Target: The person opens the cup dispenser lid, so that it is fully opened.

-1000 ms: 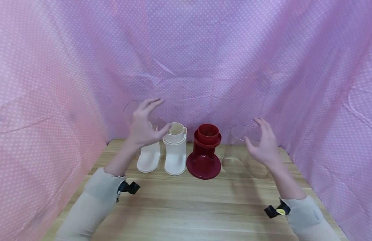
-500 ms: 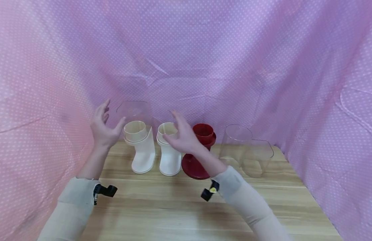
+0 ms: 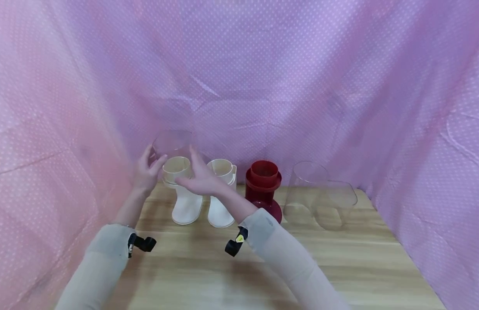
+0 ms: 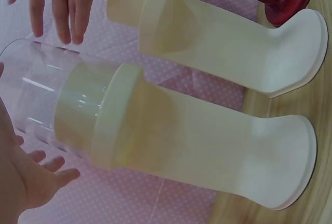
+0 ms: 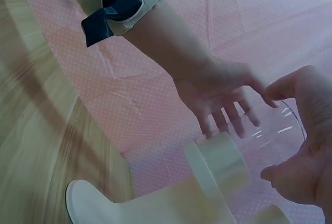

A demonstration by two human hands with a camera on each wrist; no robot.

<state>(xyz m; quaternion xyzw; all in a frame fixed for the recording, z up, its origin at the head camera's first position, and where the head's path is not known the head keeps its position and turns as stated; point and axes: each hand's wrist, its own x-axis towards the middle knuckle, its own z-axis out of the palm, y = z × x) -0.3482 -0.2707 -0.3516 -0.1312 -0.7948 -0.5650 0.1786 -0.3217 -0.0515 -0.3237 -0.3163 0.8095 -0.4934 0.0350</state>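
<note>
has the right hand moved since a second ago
Yes, left: in the head view, the right hand has crossed from right of the red stand to left of it.

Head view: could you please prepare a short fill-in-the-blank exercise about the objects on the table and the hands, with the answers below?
1. The smooth white plastic stands number ____.
2. The glossy red plastic stand with a round foot stands to the ____ of both white stands.
3. The left hand and the right hand flank the upper part of the white stand on the ____.
4. Beyond the red stand, the clear, colourless containers number ____.

Missing words: two; right; left; two.
</note>
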